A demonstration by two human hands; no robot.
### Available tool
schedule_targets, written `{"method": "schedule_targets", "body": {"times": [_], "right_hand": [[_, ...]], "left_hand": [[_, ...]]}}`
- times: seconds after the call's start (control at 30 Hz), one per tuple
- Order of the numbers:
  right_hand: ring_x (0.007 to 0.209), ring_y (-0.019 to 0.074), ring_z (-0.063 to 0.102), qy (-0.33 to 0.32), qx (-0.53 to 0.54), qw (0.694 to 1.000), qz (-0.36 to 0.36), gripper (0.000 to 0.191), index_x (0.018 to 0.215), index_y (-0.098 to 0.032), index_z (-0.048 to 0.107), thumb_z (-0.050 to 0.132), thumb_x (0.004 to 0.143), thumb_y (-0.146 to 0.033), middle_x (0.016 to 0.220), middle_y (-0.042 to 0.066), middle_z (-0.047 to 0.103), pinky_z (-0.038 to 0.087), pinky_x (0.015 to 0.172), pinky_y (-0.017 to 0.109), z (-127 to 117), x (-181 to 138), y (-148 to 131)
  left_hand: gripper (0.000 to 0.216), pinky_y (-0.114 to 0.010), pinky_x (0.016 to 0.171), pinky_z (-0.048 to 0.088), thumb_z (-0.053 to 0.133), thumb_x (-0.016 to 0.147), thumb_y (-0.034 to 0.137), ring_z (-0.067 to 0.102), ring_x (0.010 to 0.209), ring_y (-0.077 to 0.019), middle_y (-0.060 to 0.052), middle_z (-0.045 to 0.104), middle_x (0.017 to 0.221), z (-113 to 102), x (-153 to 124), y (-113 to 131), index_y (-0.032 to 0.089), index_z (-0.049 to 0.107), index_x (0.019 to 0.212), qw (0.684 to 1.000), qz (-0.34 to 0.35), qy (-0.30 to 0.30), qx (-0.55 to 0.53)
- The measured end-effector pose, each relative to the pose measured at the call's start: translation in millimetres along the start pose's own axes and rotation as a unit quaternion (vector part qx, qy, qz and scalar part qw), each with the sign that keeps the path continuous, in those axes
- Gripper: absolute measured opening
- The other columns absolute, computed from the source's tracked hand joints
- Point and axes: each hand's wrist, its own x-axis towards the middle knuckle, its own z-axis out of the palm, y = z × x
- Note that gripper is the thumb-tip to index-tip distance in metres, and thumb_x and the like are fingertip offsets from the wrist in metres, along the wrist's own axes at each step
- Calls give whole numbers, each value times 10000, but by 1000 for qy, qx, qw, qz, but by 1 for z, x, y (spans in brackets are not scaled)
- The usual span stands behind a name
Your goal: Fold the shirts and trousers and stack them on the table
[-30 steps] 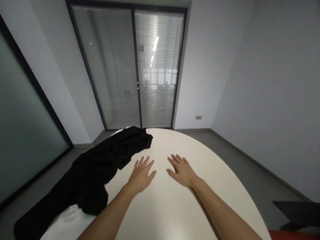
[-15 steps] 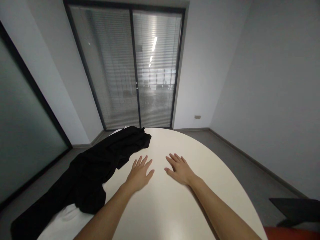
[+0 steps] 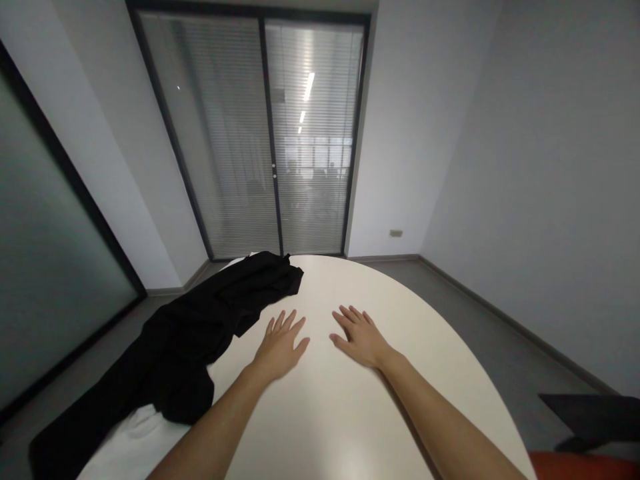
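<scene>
My left hand (image 3: 279,348) lies palm down on a white round table (image 3: 325,413), its fingers spread and nothing in them. To its right, my right hand (image 3: 359,339) rests the same way, fingers apart and holding nothing. A gap of bare tabletop separates the two thumbs. Left of my left hand, a black cloth garment (image 3: 195,333) lies crumpled along the table's left side; its exact kind cannot be made out. Beneath its near part a piece of white fabric (image 3: 137,437) shows, partly hidden by the black cloth and my left forearm.
Beyond the table stands a dark-framed glass door (image 3: 273,133) with blinds. A socket plate (image 3: 396,233) is set low in the far wall. At the lower right are a black chair part (image 3: 595,417) and a red seat (image 3: 580,465). A frosted glass panel (image 3: 45,267) is on the left.
The view has shifted very slightly. Both hands stay in place on the table, and the black garment has not moved.
</scene>
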Motion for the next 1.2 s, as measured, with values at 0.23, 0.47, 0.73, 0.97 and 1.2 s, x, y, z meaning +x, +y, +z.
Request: {"method": "schedule_targets", "body": {"times": [0.23, 0.47, 0.73, 0.97, 1.2], "right_hand": [[1509, 339, 149, -3, -6, 1000, -2, 732, 1545, -219, 347, 400, 936, -621, 1632, 101, 229, 94, 1198, 543, -1, 0, -1], [1505, 352, 157, 1, -6, 1000, -9, 735, 1545, -216, 347, 401, 937, -625, 1628, 113, 238, 106, 1193, 561, 0, 0, 1], [1504, 352, 164, 5, -5, 1000, -10, 732, 1541, -220, 357, 409, 935, -627, 1626, 112, 243, 114, 1190, 569, 2, 1, 2], [1500, 359, 174, 11, 2, 1000, -16, 725, 1537, -225, 364, 421, 933, -622, 1622, 117, 254, 119, 1184, 583, 4, 0, 4], [1500, 352, 179, 14, -2, 1000, -16, 723, 1533, -226, 373, 416, 933, -628, 1620, 114, 261, 116, 1186, 576, 6, 2, 6]], "left_hand": [[598, -526, 1215, 144, 357, 985, 527, 166, 1512, -323, -89, 269, 1627, -3, 0, 2, 240, 411, 1507, 1000, -3, -3, 1], [572, -519, 1210, 177, 436, 963, 471, 218, 1500, -318, -91, 337, 1601, 0, -1, 1, 231, 451, 1482, 999, -1, 39, -2], [510, -533, 1170, 258, 502, 925, 346, 308, 1453, -364, -155, 359, 1579, -24, 5, 5, 172, 557, 1402, 976, -99, 187, 51], [555, -583, 1168, 195, 574, 858, 352, 205, 1477, -421, -222, 286, 1594, -51, 3, -20, 96, 596, 1351, 937, -163, 260, 165], [584, -597, 1173, 168, 547, 854, 307, 189, 1480, -411, -242, 393, 1531, -52, 1, -31, 18, 556, 1361, 924, -157, 267, 223]]}}
